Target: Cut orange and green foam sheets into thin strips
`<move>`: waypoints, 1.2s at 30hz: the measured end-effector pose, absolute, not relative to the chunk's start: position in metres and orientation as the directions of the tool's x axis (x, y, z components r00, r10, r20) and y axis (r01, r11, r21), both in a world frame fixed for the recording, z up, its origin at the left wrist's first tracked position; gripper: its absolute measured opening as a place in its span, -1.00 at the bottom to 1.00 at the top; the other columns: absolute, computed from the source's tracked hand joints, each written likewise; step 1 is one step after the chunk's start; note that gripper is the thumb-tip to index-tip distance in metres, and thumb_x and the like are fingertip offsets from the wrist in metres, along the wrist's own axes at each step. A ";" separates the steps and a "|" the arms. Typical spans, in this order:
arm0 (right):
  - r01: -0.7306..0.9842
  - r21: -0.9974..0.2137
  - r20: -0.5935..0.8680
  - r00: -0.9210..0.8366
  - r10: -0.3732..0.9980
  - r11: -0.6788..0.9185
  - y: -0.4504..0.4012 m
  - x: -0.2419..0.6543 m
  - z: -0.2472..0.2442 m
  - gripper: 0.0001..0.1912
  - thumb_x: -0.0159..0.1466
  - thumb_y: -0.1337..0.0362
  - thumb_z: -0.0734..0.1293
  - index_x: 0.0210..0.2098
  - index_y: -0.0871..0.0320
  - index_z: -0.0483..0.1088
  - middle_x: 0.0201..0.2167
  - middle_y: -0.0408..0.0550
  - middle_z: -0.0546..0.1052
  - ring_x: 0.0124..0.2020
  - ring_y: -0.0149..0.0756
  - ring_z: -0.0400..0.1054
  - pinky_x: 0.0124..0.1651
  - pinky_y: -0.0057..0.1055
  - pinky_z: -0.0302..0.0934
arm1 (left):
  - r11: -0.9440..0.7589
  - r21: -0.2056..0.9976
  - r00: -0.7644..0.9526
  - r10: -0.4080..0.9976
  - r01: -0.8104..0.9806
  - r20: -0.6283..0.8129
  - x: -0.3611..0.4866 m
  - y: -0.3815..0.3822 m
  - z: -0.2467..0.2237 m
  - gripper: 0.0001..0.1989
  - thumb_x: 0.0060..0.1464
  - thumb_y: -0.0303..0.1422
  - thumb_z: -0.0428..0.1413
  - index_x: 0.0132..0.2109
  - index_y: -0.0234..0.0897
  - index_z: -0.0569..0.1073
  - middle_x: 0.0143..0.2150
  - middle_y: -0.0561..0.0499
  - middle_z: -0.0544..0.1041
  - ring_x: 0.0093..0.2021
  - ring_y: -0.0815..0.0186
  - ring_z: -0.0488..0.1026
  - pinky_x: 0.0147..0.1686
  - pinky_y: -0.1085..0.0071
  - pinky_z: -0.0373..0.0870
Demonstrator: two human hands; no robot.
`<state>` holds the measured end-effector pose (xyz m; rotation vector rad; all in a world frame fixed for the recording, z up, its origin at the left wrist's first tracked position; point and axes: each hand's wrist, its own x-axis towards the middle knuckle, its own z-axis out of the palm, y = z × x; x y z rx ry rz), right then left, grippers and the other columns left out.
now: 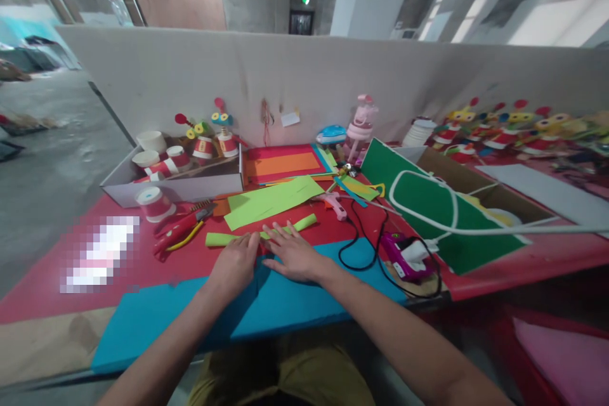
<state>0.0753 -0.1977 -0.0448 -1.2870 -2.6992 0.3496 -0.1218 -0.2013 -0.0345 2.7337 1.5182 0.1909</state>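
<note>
A lime-green paper roll [304,223] lies across the near part of the table, its two ends showing on either side of my hands. My left hand [240,261] is closed at the roll's left half, the fingers curled over it and the thumb alongside. Flat with fingers spread, my right hand [291,252] rests on the roll's middle and right part. Just behind lies a flat lime-green paper sheet [273,202]. Red-handled pliers [178,235] are to the left, and a pink glue gun [335,204] is to the right.
A blue board [304,304] lines the front edge. Cup figures fill a white box [190,187] at back left. At right stand a green board [428,216], a purple power strip [404,257] with a white plug, and black cord [352,244]. Orange paper [283,165] lies behind.
</note>
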 end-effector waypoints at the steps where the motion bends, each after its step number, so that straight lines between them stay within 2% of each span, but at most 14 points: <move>1: 0.752 -0.267 0.014 -0.622 0.783 0.603 -0.197 0.080 -0.045 -0.31 0.42 -0.15 0.01 0.43 0.02 -0.02 0.47 0.02 -0.11 0.47 0.00 -0.26 0.43 0.11 -0.36 | -0.539 0.034 0.533 0.839 0.842 0.106 -0.121 -0.202 -0.034 -0.62 0.13 -0.59 -0.10 0.07 -0.36 0.37 0.01 -0.26 0.53 0.06 0.08 0.45 0.13 0.18 0.32; 4: 0.775 -0.273 -0.008 -0.594 0.804 0.570 -0.195 0.097 -0.047 -0.30 0.43 -0.17 -0.04 0.44 0.01 -0.05 0.48 -0.01 -0.14 0.48 0.00 -0.30 0.43 0.13 -0.39 | -0.553 -0.032 0.553 0.827 0.833 0.099 -0.120 -0.203 -0.034 -0.58 0.11 -0.62 -0.13 0.07 -0.39 0.42 0.06 -0.28 0.52 0.15 0.05 0.41 0.31 0.04 0.10; 6: 0.794 -0.263 -0.028 -0.574 0.818 0.548 -0.192 0.110 -0.049 -0.30 0.43 -0.16 -0.06 0.44 0.00 -0.08 0.48 -0.01 -0.16 0.48 -0.01 -0.33 0.43 0.14 -0.41 | -0.555 -0.039 0.556 0.827 0.831 0.081 -0.120 -0.203 -0.035 -0.54 0.11 -0.63 -0.14 0.09 -0.40 0.43 0.14 -0.29 0.49 0.22 0.04 0.37 0.36 -0.02 -0.02; 10: 0.849 -0.223 -0.060 -0.503 0.862 0.479 -0.187 0.133 -0.052 -0.32 0.44 -0.13 -0.05 0.45 0.01 -0.11 0.48 0.00 -0.15 0.48 -0.03 -0.32 0.43 0.12 -0.40 | -0.556 -0.034 0.557 0.830 0.831 0.038 -0.120 -0.204 -0.034 -0.48 0.11 -0.62 -0.14 0.19 -0.46 0.40 0.25 -0.31 0.41 0.30 0.02 0.29 0.39 -0.02 -0.07; 14: 0.890 -0.216 0.003 -0.410 0.912 0.401 -0.184 0.126 -0.048 -0.24 0.43 -0.14 -0.06 0.43 0.23 -0.04 0.45 0.14 -0.02 0.47 -0.01 -0.28 0.44 0.10 -0.44 | -0.559 -0.046 0.560 0.828 0.828 0.031 -0.120 -0.206 -0.032 -0.45 0.09 -0.62 -0.13 0.23 -0.51 0.37 0.28 -0.34 0.37 0.32 0.00 0.27 0.38 -0.01 -0.06; 16: 0.840 -0.289 0.085 -0.456 0.886 0.460 -0.183 0.106 -0.044 -0.19 0.42 -0.17 -0.06 0.43 0.28 -0.05 0.44 0.16 -0.01 0.48 -0.03 -0.31 0.45 0.06 -0.44 | -0.558 -0.054 0.561 0.827 0.828 0.048 -0.119 -0.207 -0.033 -0.47 0.09 -0.62 -0.12 0.21 -0.52 0.39 0.27 -0.35 0.38 0.30 0.01 0.30 0.38 -0.01 -0.04; 18: 0.725 -0.428 0.125 -0.544 0.830 0.540 -0.181 0.082 -0.043 -0.19 0.42 -0.18 -0.09 0.45 0.24 -0.12 0.46 0.10 -0.07 0.48 -0.10 -0.31 0.47 -0.01 -0.36 | -0.563 -0.060 0.566 0.822 0.824 0.056 -0.119 -0.208 -0.035 -0.49 0.10 -0.60 -0.10 0.18 -0.52 0.41 0.26 -0.35 0.39 0.30 0.02 0.30 0.38 0.00 -0.04; 20: 0.627 -0.556 0.084 -0.611 0.788 0.545 -0.178 0.059 -0.044 -0.19 0.42 -0.19 -0.14 0.47 0.19 -0.20 0.47 0.06 -0.11 0.48 -0.14 -0.29 0.47 -0.06 -0.29 | -0.564 -0.064 0.567 0.822 0.824 0.059 -0.119 -0.209 -0.039 -0.49 0.11 -0.57 -0.07 0.20 -0.54 0.39 0.27 -0.36 0.37 0.31 0.01 0.28 0.38 0.00 -0.04; 22: 0.610 -0.599 0.016 -0.639 0.769 0.519 -0.176 0.045 -0.047 -0.17 0.41 -0.21 -0.15 0.47 0.19 -0.21 0.47 0.06 -0.11 0.48 -0.13 -0.29 0.47 -0.05 -0.32 | -0.556 -0.071 0.560 0.825 0.828 0.076 -0.120 -0.210 -0.044 -0.47 0.13 -0.54 -0.06 0.25 -0.54 0.35 0.30 -0.36 0.33 0.33 0.01 0.25 0.38 0.01 -0.03; 28: 0.682 -0.453 -0.026 -0.654 0.756 0.574 -0.179 0.039 -0.051 -0.10 0.37 -0.27 -0.12 0.45 0.27 -0.14 0.46 0.10 -0.14 0.48 -0.11 -0.35 0.48 -0.05 -0.44 | -0.524 -0.107 0.534 0.839 0.845 0.110 -0.138 -0.217 -0.049 -0.46 0.20 -0.54 -0.13 0.31 -0.47 0.29 0.35 -0.26 0.28 0.37 0.06 0.21 0.38 0.04 0.00; 31: 0.700 -0.395 -0.023 -0.655 0.755 0.595 -0.182 0.038 -0.050 -0.14 0.37 -0.28 -0.10 0.44 0.16 -0.08 0.47 0.04 -0.16 0.48 -0.10 -0.38 0.47 -0.02 -0.47 | -0.465 -0.127 0.479 0.871 0.876 0.111 -0.160 -0.223 -0.050 -0.45 0.17 -0.60 -0.15 0.29 -0.50 0.32 0.33 -0.30 0.30 0.34 0.04 0.24 0.38 -0.01 0.00; 36: 0.707 -0.389 -0.037 -0.652 0.757 0.590 -0.182 0.037 -0.050 -0.19 0.37 -0.28 -0.08 0.44 0.03 -0.10 0.47 -0.02 -0.20 0.48 -0.08 -0.42 0.46 0.02 -0.47 | -0.408 -0.147 0.423 0.900 0.901 0.100 -0.210 -0.233 -0.046 -0.40 0.10 -0.65 -0.16 0.29 -0.44 0.33 0.33 -0.27 0.31 0.35 0.07 0.23 0.37 -0.02 0.04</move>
